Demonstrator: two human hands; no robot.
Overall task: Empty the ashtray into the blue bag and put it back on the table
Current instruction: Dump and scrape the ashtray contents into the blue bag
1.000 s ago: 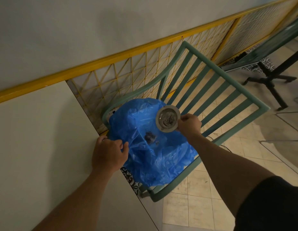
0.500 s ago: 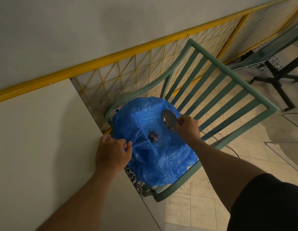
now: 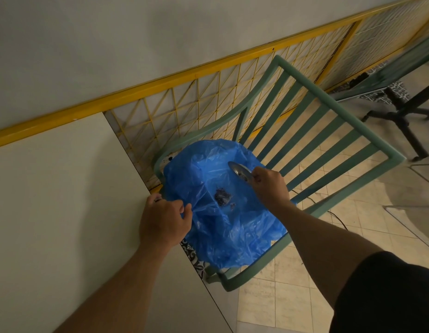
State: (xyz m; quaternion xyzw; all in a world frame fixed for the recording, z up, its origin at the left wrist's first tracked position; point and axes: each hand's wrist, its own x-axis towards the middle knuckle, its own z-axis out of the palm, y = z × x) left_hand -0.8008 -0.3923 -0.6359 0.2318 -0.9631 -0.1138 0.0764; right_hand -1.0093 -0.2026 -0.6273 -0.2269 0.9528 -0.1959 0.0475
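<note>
I see both forearms bare down to the left hand and right hand; a black short sleeve covers my right upper arm.

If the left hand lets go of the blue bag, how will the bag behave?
The bag looks thin and crinkled, so it would probably sag shut once the left hand releases its edge. It likely weighs very little: only a small ash pile lies inside. The chair should keep supporting it.

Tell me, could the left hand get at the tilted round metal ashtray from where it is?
Probably yes, but not freely. The left hand is pinching the crinkled blue plastic bag open by its edge, so it would have to let go. The round metal ashtray, held by the right hand, hangs just across the open bag, nothing between.
</note>
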